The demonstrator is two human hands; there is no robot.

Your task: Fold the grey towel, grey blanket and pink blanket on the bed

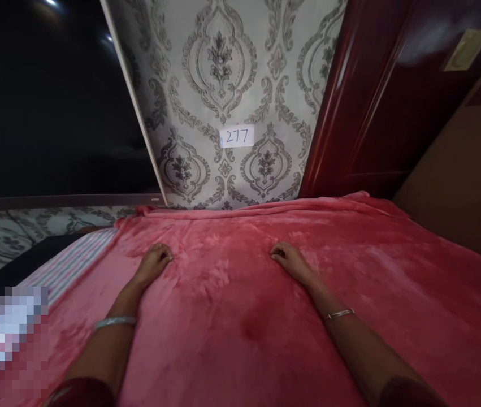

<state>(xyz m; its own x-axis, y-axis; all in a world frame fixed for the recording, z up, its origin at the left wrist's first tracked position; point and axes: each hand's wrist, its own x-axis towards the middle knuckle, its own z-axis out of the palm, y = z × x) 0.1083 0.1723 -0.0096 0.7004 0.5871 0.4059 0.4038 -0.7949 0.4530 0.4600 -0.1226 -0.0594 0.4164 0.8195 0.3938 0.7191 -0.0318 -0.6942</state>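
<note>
Head view: left hand (154,261) and right hand (290,259) press, fingers curled, gripping nothing, on a red blanket (240,305) spread nearly smooth over the bed; striped sheet (70,261) uncovered at 9 o'clock.

Blanket (240,294) plush red fleece, soft sheen; door (376,113) glossy wood.

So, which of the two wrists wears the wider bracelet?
The left wrist: its silver bangle is a broad band. The bracelet on the right wrist is a thin one. Both hands rest on the pink blanket.
</note>
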